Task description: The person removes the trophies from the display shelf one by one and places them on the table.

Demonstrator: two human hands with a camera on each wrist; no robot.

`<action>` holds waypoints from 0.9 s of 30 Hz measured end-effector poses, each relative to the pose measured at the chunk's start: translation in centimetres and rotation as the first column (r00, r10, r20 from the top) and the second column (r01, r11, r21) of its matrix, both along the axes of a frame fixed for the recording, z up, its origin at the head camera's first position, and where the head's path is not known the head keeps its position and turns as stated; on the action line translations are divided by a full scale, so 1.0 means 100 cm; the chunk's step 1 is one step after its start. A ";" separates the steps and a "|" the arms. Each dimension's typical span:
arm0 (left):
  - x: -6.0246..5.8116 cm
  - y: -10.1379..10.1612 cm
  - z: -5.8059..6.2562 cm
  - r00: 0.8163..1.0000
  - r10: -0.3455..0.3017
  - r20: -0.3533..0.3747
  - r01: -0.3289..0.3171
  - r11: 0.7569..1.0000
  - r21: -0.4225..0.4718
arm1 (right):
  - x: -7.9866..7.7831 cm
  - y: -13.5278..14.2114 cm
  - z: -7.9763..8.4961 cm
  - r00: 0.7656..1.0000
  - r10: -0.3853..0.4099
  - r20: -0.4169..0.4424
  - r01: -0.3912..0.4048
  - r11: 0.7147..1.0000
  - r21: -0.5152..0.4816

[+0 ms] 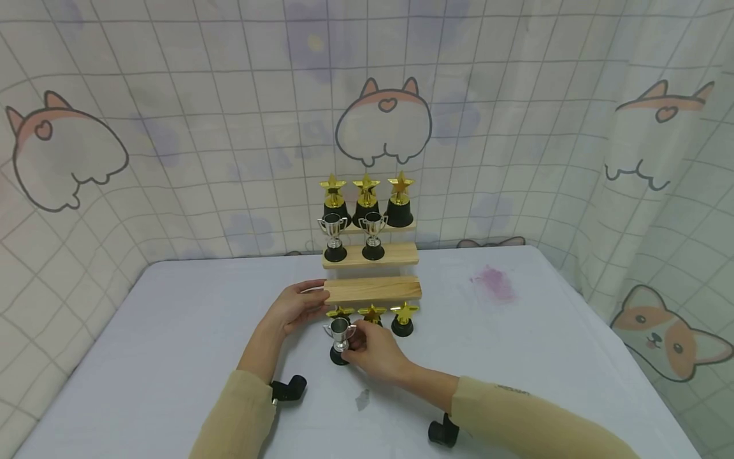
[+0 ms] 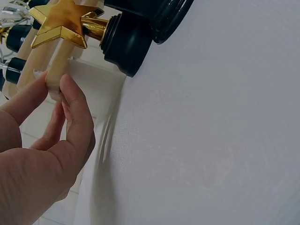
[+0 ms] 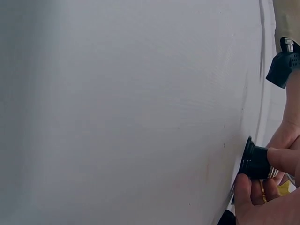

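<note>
My right hand [image 1: 378,354] holds a small silver trophy cup [image 1: 339,330] by its lower part, low over the table in front of the wooden stand. In the right wrist view the thumb and fingers lie around its black base [image 3: 257,161]. With thumb and fingers, my left hand [image 1: 294,309] pinches the left end of the lowest wooden step [image 1: 373,290]. That grip on the board end [image 2: 57,75] also shows in the left wrist view. Three gold star trophies stand before this step; the rightmost star trophy [image 1: 404,317] is in full view, the others partly hidden.
Two silver cups [image 1: 373,236] stand on the middle step [image 1: 395,255], toward its left and centre. Behind them, three taller gold star trophies [image 1: 399,207] line the top step. A white cloth covers the table [image 1: 516,357], and a patterned curtain [image 1: 229,127] hangs behind.
</note>
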State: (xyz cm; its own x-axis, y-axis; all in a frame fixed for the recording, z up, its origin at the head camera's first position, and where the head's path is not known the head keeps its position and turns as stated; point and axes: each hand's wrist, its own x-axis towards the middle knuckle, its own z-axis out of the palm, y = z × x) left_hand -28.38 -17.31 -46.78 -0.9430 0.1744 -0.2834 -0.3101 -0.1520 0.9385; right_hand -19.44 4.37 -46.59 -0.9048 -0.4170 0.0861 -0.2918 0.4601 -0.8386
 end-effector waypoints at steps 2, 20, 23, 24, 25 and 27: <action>0.000 0.000 0.001 1.000 0.004 0.003 -0.004 1.000 0.001 | -0.001 -0.001 0.000 1.000 0.002 -0.006 -0.002 1.000 0.001; -0.001 -0.002 -0.002 1.000 0.003 0.005 -0.003 1.000 -0.021 | -0.006 -0.004 -0.001 0.999 -0.001 -0.047 0.003 0.999 0.042; -0.001 -0.002 -0.002 1.000 0.005 0.005 -0.005 1.000 -0.025 | -0.003 -0.001 0.002 0.999 0.007 -0.045 -0.005 0.999 0.041; -0.002 -0.002 -0.002 1.000 0.006 0.003 -0.006 1.000 -0.027 | -0.002 0.000 0.003 0.999 0.008 -0.050 -0.006 0.999 0.042; -0.002 -0.002 -0.002 1.000 0.006 0.003 -0.006 1.000 -0.029 | -0.002 0.002 0.005 0.998 0.010 -0.057 -0.008 0.999 0.045; -0.002 -0.002 -0.003 1.000 0.007 0.001 -0.007 0.999 -0.032 | -0.001 0.006 0.008 0.997 0.018 -0.074 -0.015 0.999 0.041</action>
